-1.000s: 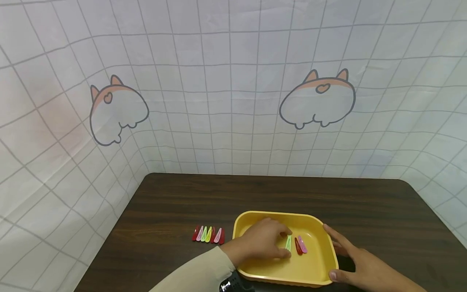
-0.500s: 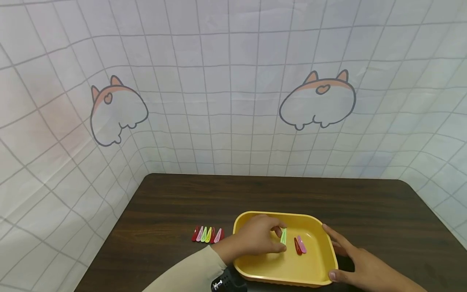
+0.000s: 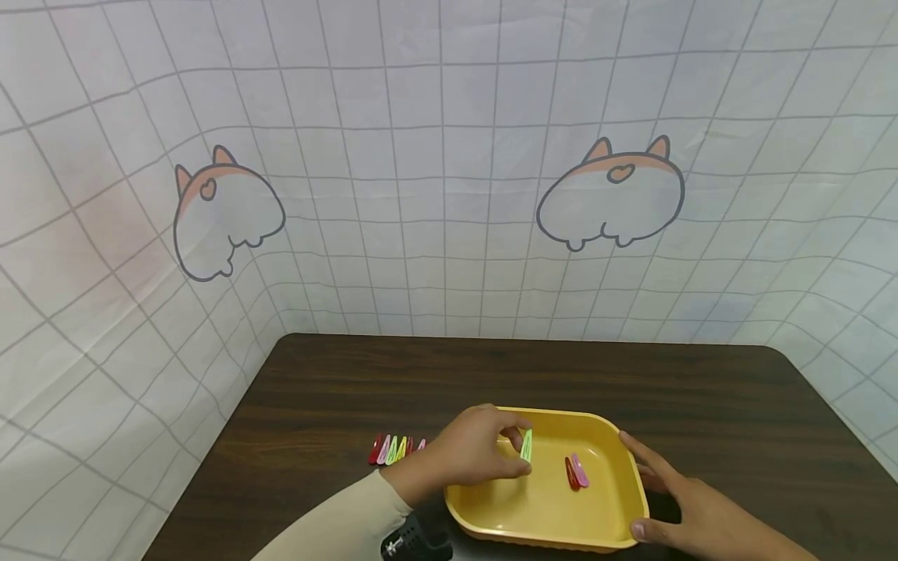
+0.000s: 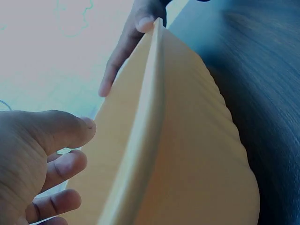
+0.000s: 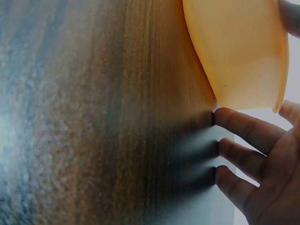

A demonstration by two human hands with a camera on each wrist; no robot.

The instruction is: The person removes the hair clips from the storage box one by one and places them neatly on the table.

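My left hand (image 3: pixel 480 448) pinches a light green snap hair clip (image 3: pixel 526 446) between thumb and fingers, over the left part of a yellow plastic tray (image 3: pixel 536 518). In the left wrist view, only a sliver of the clip shows behind the thumb. A dark red hair clip (image 3: pixel 571 474) and a pink hair clip (image 3: pixel 580 471) lie side by side inside the tray. My right hand (image 3: pixel 691 510) rests against the tray's right end, thumb at the near corner and index finger at the far rim. Its other fingers stretch fairly straight down beside the tray in the right wrist view.
Left of the tray, a row of several red, pink, green and yellow hair clips (image 3: pixel 392 449) lies on the dark wooden table (image 3: pixel 337 374). My left forearm partly covers its right end. A white grid-patterned curtain (image 3: pixel 449 195) hangs behind and around the table.
My left hand has lifted the green clip from beside the red and pink ones and carried it left. The right hand stays at the tray's right end.
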